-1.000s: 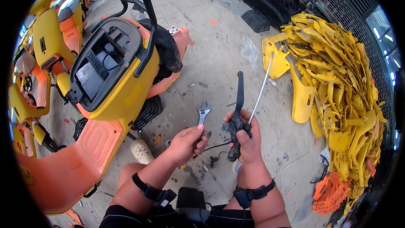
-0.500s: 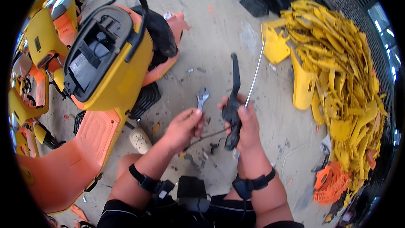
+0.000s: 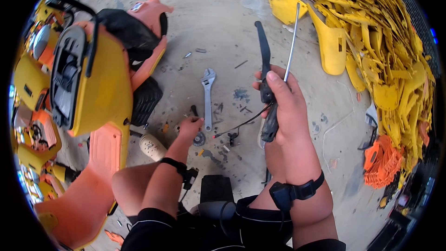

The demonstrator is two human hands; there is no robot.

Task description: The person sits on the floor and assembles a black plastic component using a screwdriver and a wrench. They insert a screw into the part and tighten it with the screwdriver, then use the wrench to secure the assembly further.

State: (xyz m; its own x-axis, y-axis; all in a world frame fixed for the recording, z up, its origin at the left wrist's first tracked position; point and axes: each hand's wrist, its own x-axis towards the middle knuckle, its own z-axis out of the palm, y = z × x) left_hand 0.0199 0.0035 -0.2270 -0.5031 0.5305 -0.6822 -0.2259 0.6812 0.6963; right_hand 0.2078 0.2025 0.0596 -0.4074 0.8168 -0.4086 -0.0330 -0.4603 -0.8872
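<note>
Head view, looking down at 2 bare hands over a grey concrete floor (image 3: 218, 14). Right hand (image 3: 283, 107) is shut tight round a black brake lever w/ a thin silver cable rod (image 3: 265, 65); the lever sticks up & the rod leans up to the right. A thin black wire hangs from it toward the floor. Left hand (image 3: 189, 128) is low, fingers bent down on a small dark round part (image 3: 199, 139) on the floor; can't tell if it grips it. Just beside that hand lies a silver adjustable wrench (image 3: 207, 97). A yellow & orange scooter body (image 3: 97, 88) is at the left. A big pile of yellow plastic panels (image 3: 376, 51) is at the right, well apart.
</note>
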